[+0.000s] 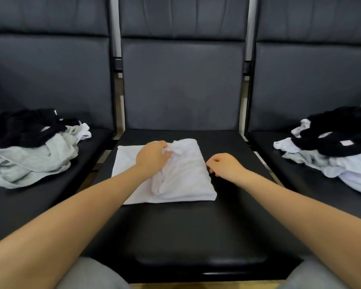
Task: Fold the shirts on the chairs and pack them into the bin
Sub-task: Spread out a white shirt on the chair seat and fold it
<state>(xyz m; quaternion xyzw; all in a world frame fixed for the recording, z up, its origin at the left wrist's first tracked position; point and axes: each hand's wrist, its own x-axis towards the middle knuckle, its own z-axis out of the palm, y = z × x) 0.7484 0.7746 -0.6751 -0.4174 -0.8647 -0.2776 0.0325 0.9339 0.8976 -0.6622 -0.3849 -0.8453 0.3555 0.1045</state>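
A white shirt (181, 180), partly folded into a rough rectangle, lies on the seat of the middle black chair (192, 226). My left hand (152, 156) rests on the shirt's upper middle and pinches a bunched bit of white fabric at its fingertips. My right hand (223, 164) sits at the shirt's right edge with fingers curled down; whether it holds the cloth is not clear. No bin is in view.
The left chair seat carries a loose pile of black, grey and white shirts (29, 147). Another heap of black, white and grey shirts (333, 147) lies on the right chair. Chair backs (181, 84) rise behind. My grey-clad knees show at the bottom.
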